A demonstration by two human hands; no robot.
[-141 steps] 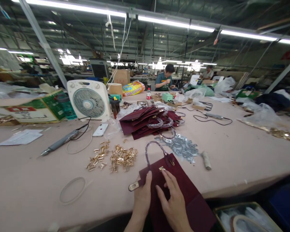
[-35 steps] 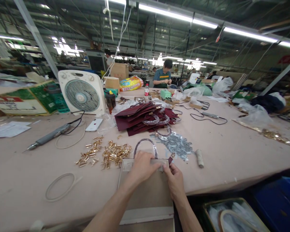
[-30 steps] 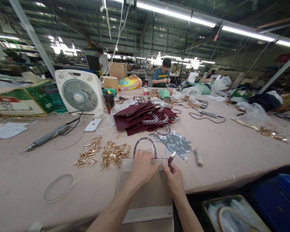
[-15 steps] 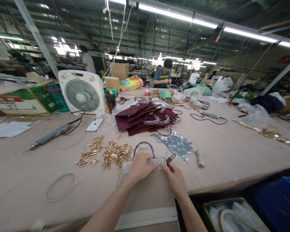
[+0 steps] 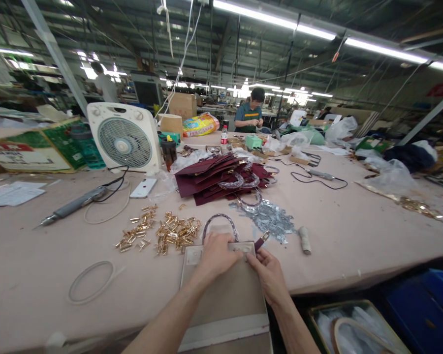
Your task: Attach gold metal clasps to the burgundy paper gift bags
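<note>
A beige-backed bag panel (image 5: pixel 225 300) lies in front of me over the table's front edge, with a wrapped dark handle (image 5: pixel 220 216) arching beyond its top edge. My left hand (image 5: pixel 217 255) grips the top edge, thumb on the beige face and fingers hidden behind. At the top right corner, my right hand (image 5: pixel 268 270) pinches the panel, its thumb on the face and its fingers curled behind. A short maroon strap (image 5: pixel 260 241) with a gold buckle sticks up just beyond the right fingers. Whether those fingers touch the strap I cannot tell.
Left of the panel are gold fittings (image 5: pixel 177 232), a clear tubing loop (image 5: pixel 91 281) and a grey electric screwdriver (image 5: pixel 77 202). Beyond lie grey metal plates (image 5: pixel 269 220), maroon bag pieces (image 5: pixel 214 179), a phone (image 5: pixel 143 188) and a fan (image 5: pixel 125 137). A thread spool (image 5: pixel 304 241) lies right.
Both hands stay on the panel; the right thumb and fingers shift slightly at the corner. In the background, a person in a light shirt has moved left.
</note>
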